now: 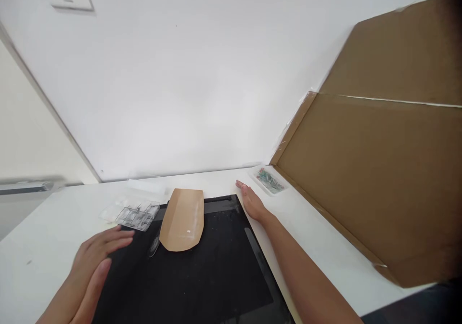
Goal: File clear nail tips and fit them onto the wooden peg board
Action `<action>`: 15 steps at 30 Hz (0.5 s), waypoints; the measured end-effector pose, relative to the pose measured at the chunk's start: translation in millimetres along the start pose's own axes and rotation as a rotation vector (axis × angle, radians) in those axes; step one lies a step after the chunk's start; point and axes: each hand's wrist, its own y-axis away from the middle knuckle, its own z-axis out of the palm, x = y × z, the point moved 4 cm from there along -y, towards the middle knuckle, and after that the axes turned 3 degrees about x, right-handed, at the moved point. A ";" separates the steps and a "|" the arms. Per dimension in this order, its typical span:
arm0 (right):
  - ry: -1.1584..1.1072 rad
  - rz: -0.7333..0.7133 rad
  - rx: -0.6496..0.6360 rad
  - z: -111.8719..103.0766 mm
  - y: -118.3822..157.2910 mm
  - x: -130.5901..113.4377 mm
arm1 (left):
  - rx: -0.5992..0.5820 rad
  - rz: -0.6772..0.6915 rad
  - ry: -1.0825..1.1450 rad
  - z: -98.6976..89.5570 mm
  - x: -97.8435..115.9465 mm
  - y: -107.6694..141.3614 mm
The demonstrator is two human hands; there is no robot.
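Note:
My left hand [97, 256] is at the left edge of a flat black board [216, 276], its fingers stretched out and holding nothing. My right hand [252, 203] rests along the board's far right edge, with straight fingers and nothing in its grasp. A brown paper tray [182, 215] sits on the far part of the board, a tiny white piece in it. Beside the tray lies a thin, clear-edged dark object [154, 246] whose kind I cannot make out. Just beyond my left fingertips is a grey frame of small plastic parts [139, 215], overlapping the board's far left corner.
Clear plastic wrapping [111, 212] lies left of the parts frame on the white table [36, 261]. A shallow white container [269, 180] with green and red pieces stands at the back right. A large cardboard sheet [378, 170] leans along the right side. A white wall [187, 83] closes the back.

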 end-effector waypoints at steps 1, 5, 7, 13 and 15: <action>0.012 -0.011 -0.003 0.9 0.1 -0.4 | -0.030 0.031 0.069 0.3 7.0 -13.6; 0.051 -0.039 -0.017 2.1 1.0 -1.1 | -0.003 0.075 0.116 7.4 -7.5 -78.1; 0.068 -0.044 -0.019 1.9 1.6 -1.0 | 0.013 0.041 0.061 22.0 -30.1 -96.7; 0.130 -0.047 -0.031 2.5 1.3 0.4 | -0.090 0.047 -0.168 67.8 -57.2 -79.6; 0.150 -0.049 -0.038 3.4 0.6 1.7 | -0.138 0.113 -0.238 71.7 -52.8 -70.5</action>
